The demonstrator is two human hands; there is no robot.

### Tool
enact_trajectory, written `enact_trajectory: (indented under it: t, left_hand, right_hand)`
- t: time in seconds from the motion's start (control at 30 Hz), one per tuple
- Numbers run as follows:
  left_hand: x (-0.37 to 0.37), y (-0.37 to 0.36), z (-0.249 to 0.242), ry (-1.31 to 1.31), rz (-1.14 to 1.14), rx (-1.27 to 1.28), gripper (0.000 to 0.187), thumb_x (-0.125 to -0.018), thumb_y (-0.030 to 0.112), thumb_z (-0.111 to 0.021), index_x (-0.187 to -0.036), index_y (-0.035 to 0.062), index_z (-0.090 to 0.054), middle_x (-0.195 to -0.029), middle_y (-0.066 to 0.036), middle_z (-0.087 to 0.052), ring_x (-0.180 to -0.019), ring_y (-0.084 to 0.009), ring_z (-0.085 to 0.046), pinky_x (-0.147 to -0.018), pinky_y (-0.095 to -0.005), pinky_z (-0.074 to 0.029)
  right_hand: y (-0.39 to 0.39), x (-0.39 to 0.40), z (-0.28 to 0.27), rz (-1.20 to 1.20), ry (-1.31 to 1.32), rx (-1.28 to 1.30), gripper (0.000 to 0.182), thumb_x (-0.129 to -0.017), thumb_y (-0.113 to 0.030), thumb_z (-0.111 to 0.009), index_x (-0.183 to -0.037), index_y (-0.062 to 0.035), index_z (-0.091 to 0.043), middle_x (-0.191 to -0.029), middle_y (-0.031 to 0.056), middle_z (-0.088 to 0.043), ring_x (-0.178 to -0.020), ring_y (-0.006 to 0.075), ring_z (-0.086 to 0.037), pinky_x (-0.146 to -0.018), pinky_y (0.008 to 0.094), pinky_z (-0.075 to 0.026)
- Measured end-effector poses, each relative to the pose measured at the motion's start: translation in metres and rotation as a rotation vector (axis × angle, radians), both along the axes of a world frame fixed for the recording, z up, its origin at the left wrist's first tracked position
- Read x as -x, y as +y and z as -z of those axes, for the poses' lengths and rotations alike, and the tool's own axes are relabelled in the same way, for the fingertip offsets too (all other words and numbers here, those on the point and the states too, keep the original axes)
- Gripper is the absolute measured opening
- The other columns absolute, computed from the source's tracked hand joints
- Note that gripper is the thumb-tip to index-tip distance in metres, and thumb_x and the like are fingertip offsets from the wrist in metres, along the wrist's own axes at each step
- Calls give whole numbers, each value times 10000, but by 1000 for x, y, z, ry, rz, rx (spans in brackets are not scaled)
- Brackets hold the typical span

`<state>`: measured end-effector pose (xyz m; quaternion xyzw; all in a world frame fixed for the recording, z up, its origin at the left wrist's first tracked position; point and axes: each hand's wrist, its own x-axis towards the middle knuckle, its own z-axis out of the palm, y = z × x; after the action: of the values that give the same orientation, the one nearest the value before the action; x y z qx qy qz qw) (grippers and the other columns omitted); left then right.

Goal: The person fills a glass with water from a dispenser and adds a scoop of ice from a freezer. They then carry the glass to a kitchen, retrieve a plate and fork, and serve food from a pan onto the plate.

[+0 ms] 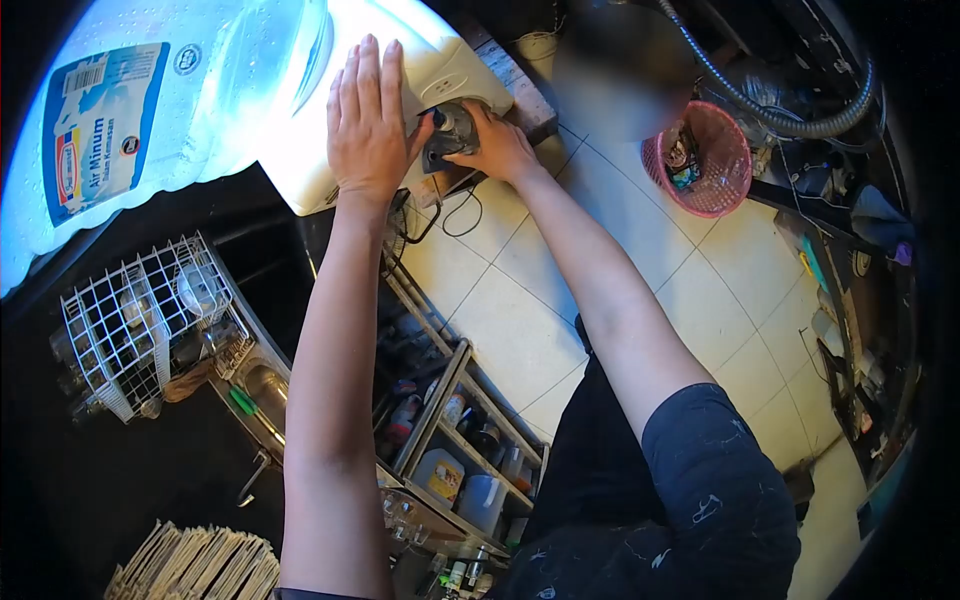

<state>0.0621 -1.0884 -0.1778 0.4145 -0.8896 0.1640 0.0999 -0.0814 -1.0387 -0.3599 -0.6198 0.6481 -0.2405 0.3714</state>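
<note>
A white water dispenser point(440, 65) stands at the top, with a large blue-tinted water bottle point(225, 80) on it at the upper left. My left hand point(370, 135) lies flat against the dispenser's bright casing, its fingers stretched out and pointing up. Just right of it, my right hand point(495, 140) has its thumb and fingers around a dark grey part point(457, 135) at the dispenser's front. The far side of that part is hidden. Both forearms reach up from the bottom of the view.
A pink basket point(735, 165) stands on the tiled floor point(510, 300). At the left is a white wire rack point(130, 310) with glassware. A wooden shelf point(450, 385) holds containers below. Stacked paper point(200, 565) lies at the bottom left. A blurred shape is at the top.
</note>
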Motion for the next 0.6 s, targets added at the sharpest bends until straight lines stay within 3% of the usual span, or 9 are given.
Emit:
enact_trajectory:
  t: [0.3, 0.37, 0.5, 0.6]
  left_hand:
    - [2, 0, -1, -28, -19, 21, 1002, -779, 461, -807, -1569, 119, -295, -1578, -132, -364, -1451, -313, -362, -1156, -439, -320]
    - [2, 1, 1, 25, 6, 11, 973, -755, 389, -814, -1553, 106, -335, -1571, -157, -371, -1443, -325, -373, -1160, -455, -324]
    - [2, -1, 2, 40, 28, 32, 983, -742, 390, -821, -1550, 103, -340, -1570, -159, -373, -1443, -328, -372, -1155, -458, -330]
    - [0, -1, 2, -29, -12, 24, 995, -785, 461, -804, -1565, 109, -297, -1578, -141, -360, -1452, -313, -359, -1164, -442, -313]
  right_hand:
    - [-2, 6, 3, -14, -34, 51, 962, -768, -513, -811, -1514, -177, -305, -1403, 238, -541, -1277, 406, -550, -1070, 482, -459]
    - [-1, 7, 4, -26, -26, -1, 965, -768, -524, -807, -1515, -179, -303, -1352, 248, -578, -1248, 411, -572, -1061, 483, -467]
    - [1, 7, 5, -19, -7, 16, 978, -765, -533, -805, -1522, -179, -296, -1316, 257, -602, -1223, 413, -590, -1053, 481, -473]
    - [0, 6, 7, -29, -19, 39, 992, -764, -532, -804, -1532, -182, -283, -1321, 262, -597, -1218, 415, -592, -1048, 481, -475]
